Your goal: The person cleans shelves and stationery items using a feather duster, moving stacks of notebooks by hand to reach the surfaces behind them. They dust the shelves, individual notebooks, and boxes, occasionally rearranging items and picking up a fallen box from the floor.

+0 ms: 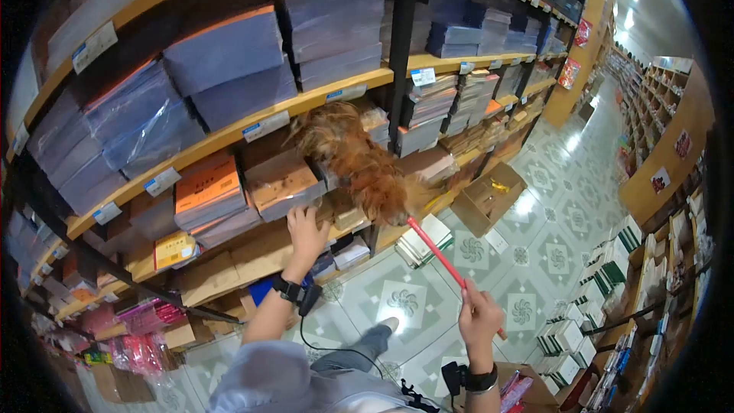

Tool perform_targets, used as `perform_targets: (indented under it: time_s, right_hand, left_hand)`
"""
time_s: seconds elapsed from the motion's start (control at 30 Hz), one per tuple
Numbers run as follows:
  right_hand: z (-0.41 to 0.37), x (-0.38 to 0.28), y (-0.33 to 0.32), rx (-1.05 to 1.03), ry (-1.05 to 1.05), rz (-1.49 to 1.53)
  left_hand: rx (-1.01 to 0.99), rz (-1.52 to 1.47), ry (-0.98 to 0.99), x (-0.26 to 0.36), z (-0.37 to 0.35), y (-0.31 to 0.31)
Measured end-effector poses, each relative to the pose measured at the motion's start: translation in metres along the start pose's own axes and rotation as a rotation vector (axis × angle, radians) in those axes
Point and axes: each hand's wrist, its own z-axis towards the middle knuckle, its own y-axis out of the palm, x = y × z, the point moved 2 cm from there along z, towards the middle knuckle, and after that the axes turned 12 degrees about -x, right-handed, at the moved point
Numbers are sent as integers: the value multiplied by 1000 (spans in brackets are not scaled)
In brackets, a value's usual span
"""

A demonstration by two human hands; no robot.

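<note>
My right hand [480, 317] is wrapped round the red handle [436, 251] of a feather duster. The duster's brown feathers [355, 157] lie against the shelf edge and the books there, up and to the left of the hand. My left hand [307, 233] has its fingers spread at the lower front of a brown-covered stack of books [283, 183]. Beside that stack, to the left, is a pile with orange covers [206, 190]. Both wrists wear dark bands with small devices.
Wrapped book stacks [222, 53] fill the upper shelf [313, 96]. On the tiled floor stand an open cardboard box [489, 199] and a stack of books [423, 242]. More books [566, 336] line the right side. My foot [391, 324] is below.
</note>
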Motion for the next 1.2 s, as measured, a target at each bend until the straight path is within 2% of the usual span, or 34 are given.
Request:
perform_targets:
  time_s: [0.1, 0.17, 0.27, 0.4, 0.43, 0.47, 0.5, 0.53, 0.57, 0.6, 0.63, 0.7, 0.77, 0.83, 0.9, 0.97, 1.03, 1.17, 1.2]
  right_hand:
    - [36, 24, 12, 56, 43, 82]
    - [48, 52, 26, 131, -15, 90]
    - [61, 79, 35, 19, -75, 19]
    - [53, 122, 26, -74, -164, 12]
    - [50, 139, 24, -93, -246, 42]
    - [50, 149, 21, -116, -328, 75]
    - [51, 151, 10, -156, -316, 123]
    - [52, 152, -2, -199, -308, 174]
    - [49, 162, -8, -275, -201, 223]
    - [43, 173, -11, -352, -95, 271]
    - [40, 177, -11, -366, -116, 289]
    - [41, 193, -14, -304, 30, 300]
    - [41, 218, -11, -278, 43, 378]
    - [49, 240, -1, -246, 61, 462]
    - [64, 255, 9, -237, 125, 686]
    - [90, 240, 10, -280, 112, 738]
    - [111, 239, 24, -318, 103, 719]
    - [147, 215, 39, -362, 140, 967]
    - [155, 223, 51, -374, 84, 892]
  left_hand:
    - [0, -120, 3, 10, 5, 8]
    - [31, -159, -25, 12, 12, 11]
    - [159, -141, -3, 18, 28, 12]
    - [133, -155, 4, 30, 50, 16]
    - [140, -148, -2, 28, 47, 22]
    - [48, -278, 69, 22, 39, 34]
    - [-41, -405, 137, 12, 26, 48]
    - [-339, 29, -186, -45, 27, 127]
    - [-384, -81, -186, -45, 25, 124]
    - [-332, -180, -174, -33, 24, 108]
    - [-200, -286, -135, -21, 25, 89]
    - [97, -374, -50, 0, 33, 40]
    - [384, -307, 53, 19, 47, -25]
    - [607, -82, 158, 40, 66, -93]
    - [669, 379, 91, 70, 88, -138]
    - [658, 455, 56, 77, 126, -153]
    - [504, 626, -90, 82, 163, -162]
    - [578, 571, -43, 84, 187, -159]
    - [532, 579, -45, 85, 189, -160]
